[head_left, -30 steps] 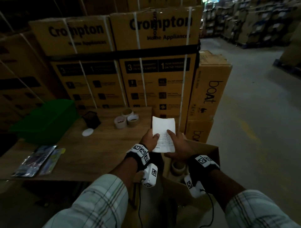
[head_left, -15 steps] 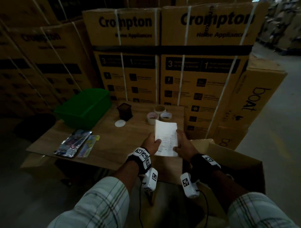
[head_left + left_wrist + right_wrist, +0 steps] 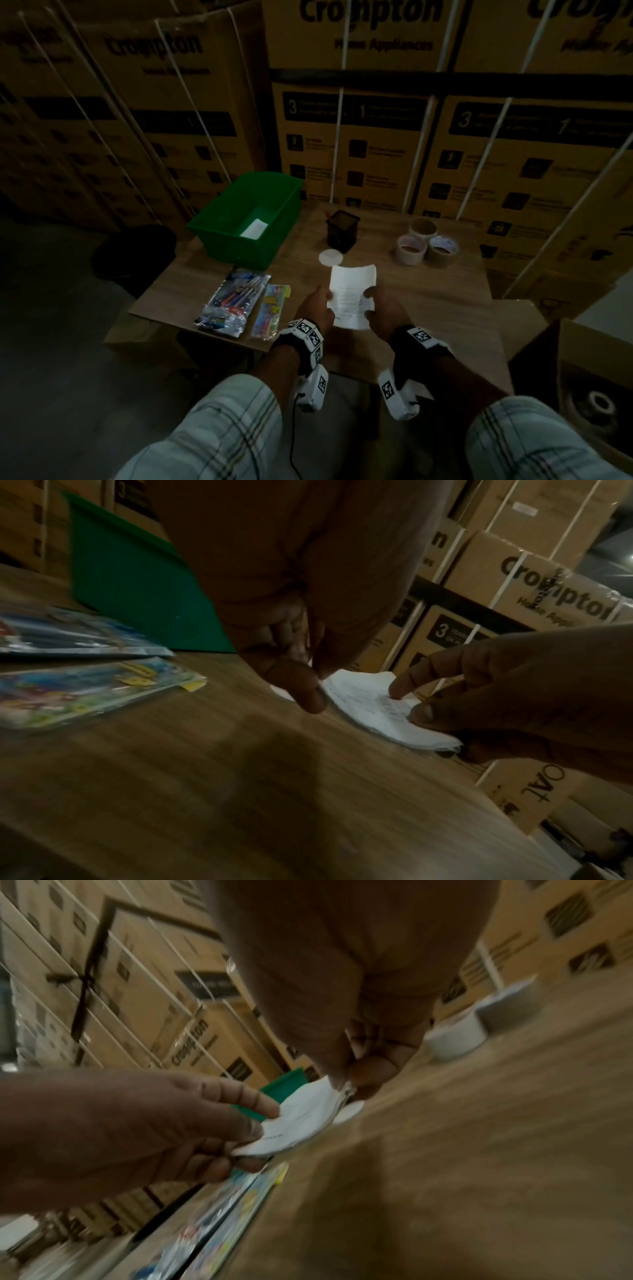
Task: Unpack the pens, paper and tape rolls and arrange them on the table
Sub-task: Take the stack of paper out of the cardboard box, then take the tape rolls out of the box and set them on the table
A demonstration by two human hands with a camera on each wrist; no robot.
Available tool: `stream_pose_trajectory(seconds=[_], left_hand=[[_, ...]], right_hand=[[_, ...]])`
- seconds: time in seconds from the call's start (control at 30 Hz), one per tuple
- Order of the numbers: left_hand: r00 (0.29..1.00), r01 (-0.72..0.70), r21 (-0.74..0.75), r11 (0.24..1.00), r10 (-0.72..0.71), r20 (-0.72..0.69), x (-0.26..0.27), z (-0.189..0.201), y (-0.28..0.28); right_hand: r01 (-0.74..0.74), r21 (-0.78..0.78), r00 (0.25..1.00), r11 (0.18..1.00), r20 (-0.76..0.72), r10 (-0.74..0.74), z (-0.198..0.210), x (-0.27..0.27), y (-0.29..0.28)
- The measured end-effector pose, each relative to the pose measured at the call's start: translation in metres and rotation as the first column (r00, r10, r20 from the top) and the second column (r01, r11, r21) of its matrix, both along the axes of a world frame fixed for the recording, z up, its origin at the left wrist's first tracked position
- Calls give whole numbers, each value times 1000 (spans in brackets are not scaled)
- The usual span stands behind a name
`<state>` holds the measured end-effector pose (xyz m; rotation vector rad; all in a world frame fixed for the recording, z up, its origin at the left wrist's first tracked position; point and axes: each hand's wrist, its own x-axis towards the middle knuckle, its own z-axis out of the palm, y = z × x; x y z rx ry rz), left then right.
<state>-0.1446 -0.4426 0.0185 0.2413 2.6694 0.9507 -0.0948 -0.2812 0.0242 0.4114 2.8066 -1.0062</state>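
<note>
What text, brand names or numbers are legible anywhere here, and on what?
"Crompton": stacked cartons.
"Home Appliances": same cartons, blurred.
"3", "1": their black band.
"boAt": side carton, upside down, partly cut off.
Paper sheets in both hands: print too small.
Pen packs: blurred.

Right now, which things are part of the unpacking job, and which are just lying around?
Part of the job:
paper, held by left hand and right hand
pen packs
tape rolls
table

Just lying around:
green bin
black cup
white disc
stacked cartons
</note>
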Motion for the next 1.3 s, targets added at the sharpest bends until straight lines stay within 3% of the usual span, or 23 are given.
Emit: stream_pose_trajectory(seconds=[0.27,0.53,0.73,0.9,0.97,1.07,1.3], left_hand=[[999,20,-110,994,-14,51,-26,-39,-52],[997,73,-204,976,-63,55,-36,-61,-66],[997,81,-211,974,-79,15,-37,-65,-70],[991,121,-310,943,-135,-22,-38,-65,-67],[990,113,-315,942,-134,-45,-39,-66,-66],[991,83,-259,962,-107,-81,-41,-58,-54],[958,280,-129,951,-285,-26,-33,-34,18]], right_hand=[[-26,3,994,1000,109,25,-29,-27,-55],[-50,-10,984,999,171,51,-64,-39,-68],[-109,12,974,994,198,105,-67,-37,-70],[-180,41,964,983,205,168,-52,-33,-65],[-140,31,976,990,176,132,-46,-31,-59],[-59,60,984,996,171,48,-38,-24,-38],[18,174,986,985,159,-46,-15,14,32]])
